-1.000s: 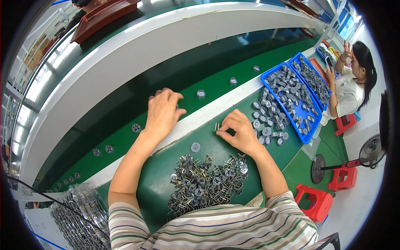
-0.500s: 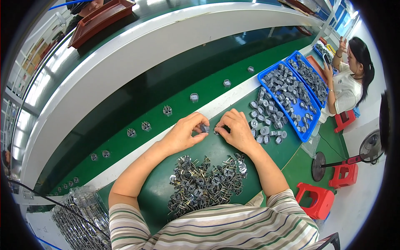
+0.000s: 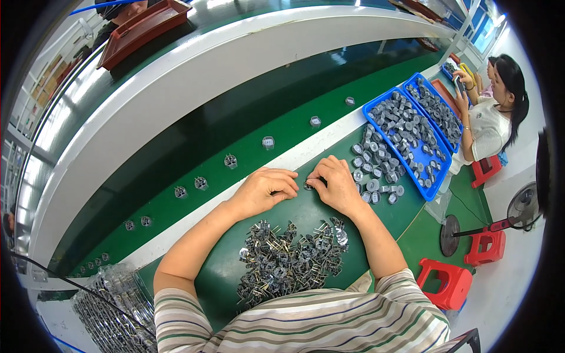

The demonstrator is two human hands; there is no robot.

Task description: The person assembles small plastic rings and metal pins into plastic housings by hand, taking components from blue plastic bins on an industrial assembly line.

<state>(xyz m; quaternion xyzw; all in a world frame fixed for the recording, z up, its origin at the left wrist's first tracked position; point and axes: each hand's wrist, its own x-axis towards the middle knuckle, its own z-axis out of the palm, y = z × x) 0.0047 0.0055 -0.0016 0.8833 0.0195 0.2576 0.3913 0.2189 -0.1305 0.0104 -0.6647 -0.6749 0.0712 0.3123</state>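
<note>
My left hand (image 3: 266, 189) is over the green worktop with its fingers curled in. Whatever lies inside those fingers is hidden. Close beside it, my right hand (image 3: 334, 183) pinches a small dark metal-pinned part (image 3: 308, 186) between thumb and forefinger, low over the worktop. Between my forearms lies a heap of black pinned parts (image 3: 288, 256) with brassy prongs. Many grey round housings (image 3: 375, 157) are gathered loose to the right of my right hand, up against a blue tray.
Beyond a white ledge, a green conveyor belt (image 3: 247, 152) carries spaced small parts. Two blue trays (image 3: 431, 192) of grey housings stand at the right. Stacked clear plastic trays (image 3: 112, 303) are at the lower left. A co-worker (image 3: 491, 123) holds a phone; red stools (image 3: 445, 283) and a fan stand nearby.
The grey housing seen at my left fingertips is now out of sight, and those fingers have curled in. Parts on the belt have shifted slightly toward the lower left.
</note>
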